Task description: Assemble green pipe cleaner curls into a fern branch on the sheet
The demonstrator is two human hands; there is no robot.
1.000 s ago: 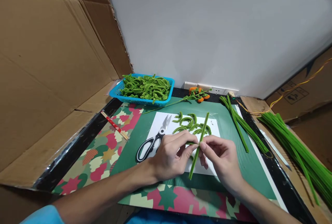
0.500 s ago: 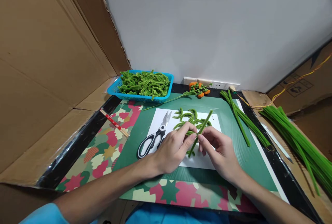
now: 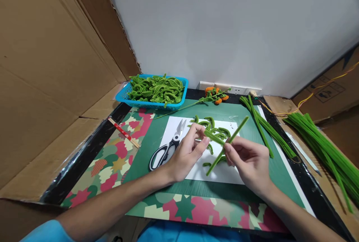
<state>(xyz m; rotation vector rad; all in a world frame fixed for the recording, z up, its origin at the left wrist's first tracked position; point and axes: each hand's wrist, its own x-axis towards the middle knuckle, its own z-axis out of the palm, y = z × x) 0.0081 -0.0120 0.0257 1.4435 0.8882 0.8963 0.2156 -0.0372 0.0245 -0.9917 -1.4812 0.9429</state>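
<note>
A straight green pipe cleaner (image 3: 241,125) slants above the white paper, with a short folded green piece (image 3: 214,137) joined to it at a crossing. Thumb and fingertips of my right hand (image 3: 249,159) pinch that crossing. At the folded piece's left end, my left hand (image 3: 187,154) is curled, its thumb and index finger against it. Several curved green pipe cleaner pieces (image 3: 224,131) lie on the white paper (image 3: 196,174) beneath and behind the hands. Black-handled scissors (image 3: 176,138) rest left of my left hand, blades pointing away.
A blue basket (image 3: 151,105) heaped with green pieces stands at the back left. An orange flower stem (image 3: 217,96) lies near the wall. Green pipe cleaner bundles (image 3: 316,141) are at the right. Wrapped chopsticks (image 3: 123,132) lie left, beside a cardboard wall (image 3: 56,66).
My right hand has moved right and slightly nearer with the pipe cleaner. My left fingers have shifted a little left, so the folded piece and the crossing now show between the hands.
</note>
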